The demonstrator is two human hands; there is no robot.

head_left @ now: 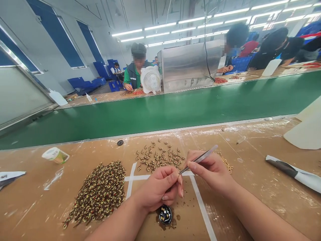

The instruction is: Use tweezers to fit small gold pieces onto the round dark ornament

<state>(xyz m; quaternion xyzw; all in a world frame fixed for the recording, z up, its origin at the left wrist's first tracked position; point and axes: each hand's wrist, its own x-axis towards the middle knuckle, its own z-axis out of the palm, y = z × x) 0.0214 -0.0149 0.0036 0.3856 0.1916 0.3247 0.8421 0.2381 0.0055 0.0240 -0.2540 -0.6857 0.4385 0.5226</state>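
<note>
My right hand (pixel 213 169) grips a pair of metal tweezers (pixel 204 155), their tips angled down to the fingertips of my left hand (pixel 164 184). The left thumb and forefinger are pinched together at those tips; whatever they hold is too small to make out. Just below sits a round black dish (pixel 165 214) with shiny dark liquid and some small pale pieces in it. Beyond my hands lies a loose spread of small brown-and-cream parts (pixel 160 156). A large heap of similar parts (pixel 100 194) is to the left. Small tan beads (pixel 225 163) lie partly hidden behind my right hand.
White tape strips (pixel 203 207) mark the brown tabletop (pixel 238 211). A paper cup (pixel 55 155) lies at the left, near a black cap (pixel 120 142). A green conveyor belt (pixel 125 117) runs across; beyond it are a white fan (pixel 150 79), a metal box (pixel 188 65) and co-workers.
</note>
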